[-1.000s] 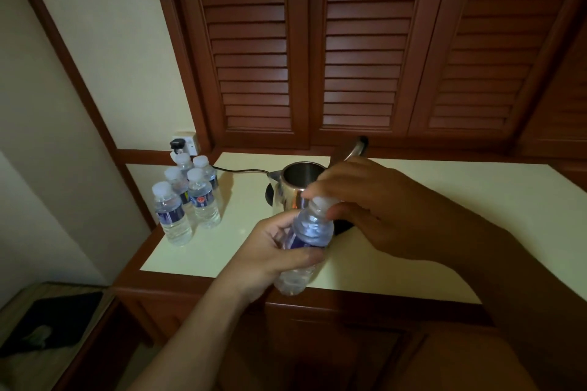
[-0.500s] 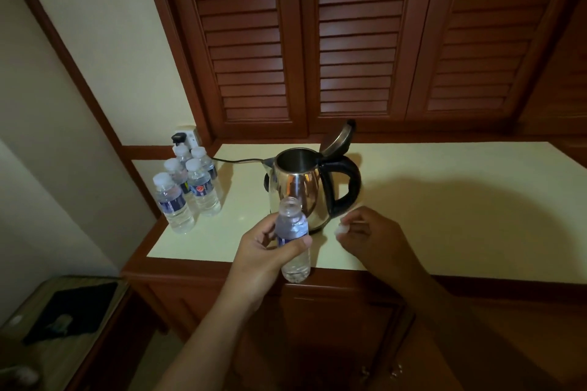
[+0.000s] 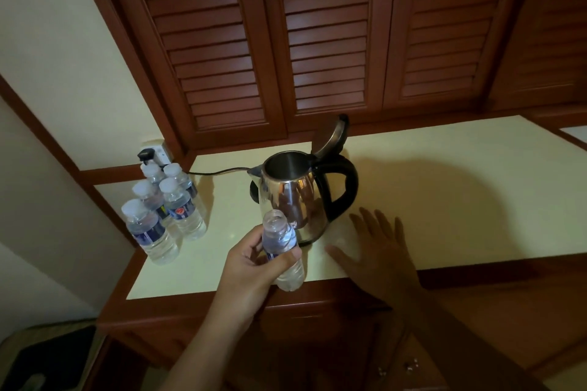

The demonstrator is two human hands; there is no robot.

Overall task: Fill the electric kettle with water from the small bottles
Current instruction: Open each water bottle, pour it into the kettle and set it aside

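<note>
Cream counter (image 3: 444, 200): steel kettle (image 3: 292, 200) lid up; L hand (image 3: 254, 267) grips uncapped bottle (image 3: 277, 230); R hand (image 3: 378, 251) flat, fingers spread.

We are looking at our two bare arms. The left hand (image 3: 251, 267) and its forearm are showing at 7 o'clock in the light, the right hand (image 3: 378, 254) and forearm at 5 o'clock in shadow. Both are showing uncovered from fingers (image 3: 379, 222) to frame edge.

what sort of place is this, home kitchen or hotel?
Probably a hotel room, not a kitchen: a kettle on a built-in wooden counter, small water bottles clustered beside it, and louvered doors behind.
</note>
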